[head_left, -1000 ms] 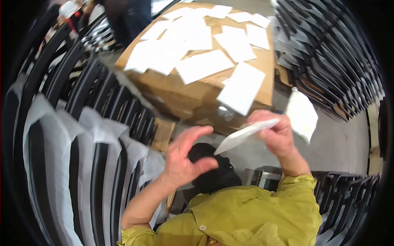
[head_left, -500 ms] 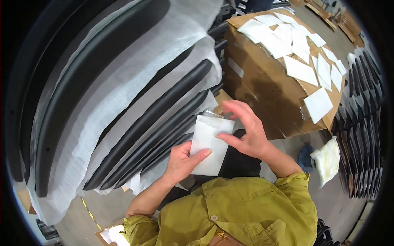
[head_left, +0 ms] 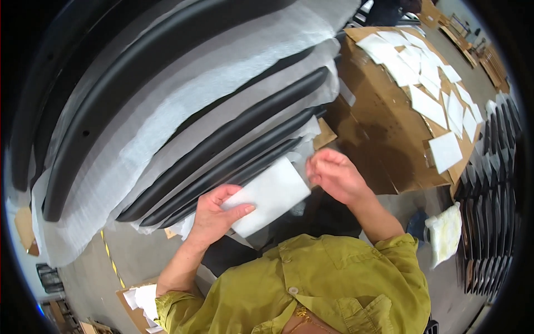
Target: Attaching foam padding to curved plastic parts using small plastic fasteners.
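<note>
A flat white foam pouch is pinched in my left hand, thumb on top and fingers underneath. It is tilted, its far end pointing up and right. Just beside its right end, my right hand is closed with the fingers curled together. Clear film shows faintly near those fingertips, but what they hold, if anything, I cannot make out. Past the pouch lie long curved black parts, layered with thin white wrapping sheets.
A large brown cardboard box stands at the far right, many white pouches scattered over its top. Racked black parts line the right side. A crumpled white bundle is near them. At lower left stands an open carton holding white sheets.
The pouch has turned clockwise, its far end swinging right. My left hand has moved left, and my right hand's spread fingers have curled closed beside the pouch's end. The whole view has shifted.
</note>
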Motion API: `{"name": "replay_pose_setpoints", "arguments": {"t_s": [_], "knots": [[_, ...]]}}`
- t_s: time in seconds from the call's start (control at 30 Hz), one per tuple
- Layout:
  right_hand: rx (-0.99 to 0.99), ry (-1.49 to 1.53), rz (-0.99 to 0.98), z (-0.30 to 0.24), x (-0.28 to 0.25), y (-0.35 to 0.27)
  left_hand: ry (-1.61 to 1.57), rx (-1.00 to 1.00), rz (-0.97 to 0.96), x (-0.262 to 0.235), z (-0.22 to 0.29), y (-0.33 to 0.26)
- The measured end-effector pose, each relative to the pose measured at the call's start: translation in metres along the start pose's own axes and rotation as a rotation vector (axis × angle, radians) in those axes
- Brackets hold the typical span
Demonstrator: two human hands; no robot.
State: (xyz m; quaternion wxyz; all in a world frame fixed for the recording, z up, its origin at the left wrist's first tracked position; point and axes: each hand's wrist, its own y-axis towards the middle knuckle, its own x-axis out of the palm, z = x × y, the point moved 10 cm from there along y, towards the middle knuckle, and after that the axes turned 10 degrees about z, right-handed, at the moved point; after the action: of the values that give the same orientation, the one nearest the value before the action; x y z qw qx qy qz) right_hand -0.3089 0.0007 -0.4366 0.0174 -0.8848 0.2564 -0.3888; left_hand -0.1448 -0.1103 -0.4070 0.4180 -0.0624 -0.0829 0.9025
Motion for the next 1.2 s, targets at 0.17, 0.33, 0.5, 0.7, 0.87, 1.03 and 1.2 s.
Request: {"name": "replay_pose_setpoints", "arguments": {"t_s": [0.17,0.33,0.5,0.7,0.87,1.03,1.2], "knots": [[-0.198,-0.979,-0.055,-0.032,-0.019,-0.015,0.686,0.424,-0.149,-0.009,0.061,-0.029],[-0.548,-1.181,-0.682,0.002,0.161,-0.054,0.846,0.552,-0.218,0.002,0.098,-0.06],[-0.287,-0.948,-0.674,0.007,0.18,-0.049,0.902,1.161,0.398,-0.046,0.224,-0.141],[-0.3,-0.559,-0.618,-0.03,0.243,-0.049,1.186,1.49,0.815,-0.092,0.314,-0.173],[-0.112,-0.344,-0.524,-0.029,0.273,-0.019,1.396,1.419,0.918,-0.121,0.318,-0.131],[-0.139,-0.387,-0.48,-0.027,0.303,-0.004,1.342,0.75,0.848,-0.184,0.339,-0.072],[-0.227,-0.321,-0.483,-0.024,0.334,0.004,0.843,0.378,0.631,-0.186,0.334,-0.06]]}}
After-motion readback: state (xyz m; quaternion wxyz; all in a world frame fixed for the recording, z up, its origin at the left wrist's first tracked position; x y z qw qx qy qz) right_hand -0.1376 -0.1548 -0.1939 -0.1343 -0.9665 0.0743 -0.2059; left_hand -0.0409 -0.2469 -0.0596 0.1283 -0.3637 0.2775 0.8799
